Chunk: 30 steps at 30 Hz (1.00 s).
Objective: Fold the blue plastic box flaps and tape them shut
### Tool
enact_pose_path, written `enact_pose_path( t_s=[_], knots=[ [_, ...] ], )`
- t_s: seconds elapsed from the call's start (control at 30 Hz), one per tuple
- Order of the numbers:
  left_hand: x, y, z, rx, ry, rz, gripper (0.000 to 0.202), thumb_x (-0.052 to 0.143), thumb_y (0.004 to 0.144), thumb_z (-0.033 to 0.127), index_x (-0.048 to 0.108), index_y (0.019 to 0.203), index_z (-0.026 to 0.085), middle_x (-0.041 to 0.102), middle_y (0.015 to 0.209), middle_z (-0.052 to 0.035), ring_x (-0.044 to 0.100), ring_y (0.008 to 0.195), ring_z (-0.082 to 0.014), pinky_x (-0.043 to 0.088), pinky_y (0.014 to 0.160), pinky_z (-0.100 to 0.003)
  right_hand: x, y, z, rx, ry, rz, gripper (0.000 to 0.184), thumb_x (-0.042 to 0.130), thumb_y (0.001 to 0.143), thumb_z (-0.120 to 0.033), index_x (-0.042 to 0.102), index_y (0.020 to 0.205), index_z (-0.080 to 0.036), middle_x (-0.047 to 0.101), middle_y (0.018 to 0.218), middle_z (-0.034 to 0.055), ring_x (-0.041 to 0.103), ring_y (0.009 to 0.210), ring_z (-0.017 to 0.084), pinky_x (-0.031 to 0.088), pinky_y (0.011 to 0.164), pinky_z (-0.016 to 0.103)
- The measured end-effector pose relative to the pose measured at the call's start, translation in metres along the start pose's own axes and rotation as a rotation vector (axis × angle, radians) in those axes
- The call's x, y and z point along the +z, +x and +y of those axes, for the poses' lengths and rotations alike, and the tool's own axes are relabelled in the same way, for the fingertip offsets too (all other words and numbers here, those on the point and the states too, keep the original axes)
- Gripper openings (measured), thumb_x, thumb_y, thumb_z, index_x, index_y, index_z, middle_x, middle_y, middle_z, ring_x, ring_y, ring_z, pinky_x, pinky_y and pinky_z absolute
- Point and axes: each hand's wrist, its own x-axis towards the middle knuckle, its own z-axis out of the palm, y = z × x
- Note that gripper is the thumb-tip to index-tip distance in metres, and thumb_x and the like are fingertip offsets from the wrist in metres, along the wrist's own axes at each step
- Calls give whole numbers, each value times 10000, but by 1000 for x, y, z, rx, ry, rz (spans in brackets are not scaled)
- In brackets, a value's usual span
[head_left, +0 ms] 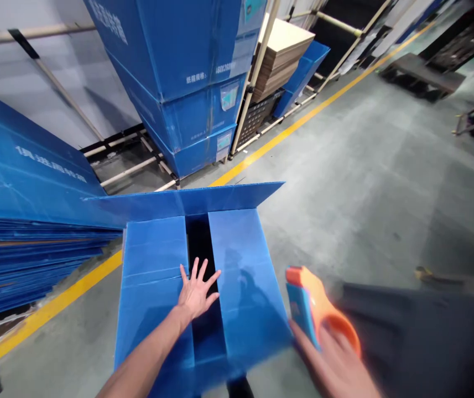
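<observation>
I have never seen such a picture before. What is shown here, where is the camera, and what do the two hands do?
There is one picture, taken by a camera worn on a person's head, looking forward and down. No machine is here, only two bare hands. The left hand lies flat, fingers spread, on a flap of a blue plastic box standing on the grey floor; a dark gap shows between its two flaps. The right hand holds an orange and blue tape dispenser, blurred, beside the box. At the left lies a pile of flat blue sheets; behind stand stacked blue boxes.
</observation>
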Motion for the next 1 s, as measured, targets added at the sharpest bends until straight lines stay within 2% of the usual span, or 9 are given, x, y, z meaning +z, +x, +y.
enact_pose_path(
  t_s=[0.17,0.27,0.4,0.47,0.57,0.67,0.77,0.9,1.0],
  knots=[
    [-76,33,-9,-4,-164,-175,421,496,784,548,606,1135,344,623,1199,-94,499,1166,-382,244,955,-715,40,114,2,98,-59,-51,409,310,922,-279,475,1290,-215,588,970,144,550,838,267,424,796,418],
    [-114,21,-6,1,-171,-71,494,301,875,525,471,1286,310,483,1369,-61,407,1273,-293,262,1059,-558,82,144,-4,180,-19,-44,388,301,923,-266,525,1222,-163,587,952,160,567,839,269,426,791,426],
    [-65,-39,4,72,-54,-53,587,367,860,484,227,1408,328,223,1510,-27,95,1396,-312,75,1098,-619,107,138,-6,295,68,-9,397,295,924,-291,533,1201,-137,623,958,172,606,831,273,473,734,405],
    [-13,-58,3,-5,40,-105,659,453,820,449,202,1415,316,154,1522,-49,19,1390,-362,-5,1049,-699,89,130,2,345,126,22,382,306,928,-333,537,1188,-177,650,969,124,627,839,229,501,714,335],
    [43,-56,-7,-82,166,-31,704,459,802,487,179,1421,301,104,1527,-65,-56,1382,-370,-73,1020,-725,16,139,12,432,260,210,336,399,897,-418,580,1110,-234,635,1023,75,633,800,181,509,678,273],
    [52,-45,-14,-46,218,28,721,430,805,534,143,1425,304,87,1532,-48,-96,1381,-353,-48,1034,-721,-79,201,2,270,111,458,338,414,883,-438,612,1093,-262,558,1070,99,596,788,217,464,621,316],
    [41,-40,-15,-29,261,39,723,443,801,533,161,1424,297,95,1533,-49,-102,1379,-359,-34,1037,-726,-142,301,-25,78,-39,466,363,380,891,-322,533,1219,-306,478,1088,116,588,787,228,448,611,348],
    [39,-44,-19,-28,243,39,744,465,789,530,154,1424,301,91,1532,-48,-114,1380,-349,-42,1036,-734,-144,407,-60,-61,44,164,388,478,774,-133,604,1137,-183,528,990,110,592,766,213,450,680,399],
    [47,-49,-23,-11,154,32,759,458,798,517,75,1425,327,43,1534,-22,-114,1384,-327,-28,1039,-741,-116,422,-70,-161,137,2,259,542,727,-132,696,933,-165,602,776,35,576,711,148,446,688,299]
  ],
)
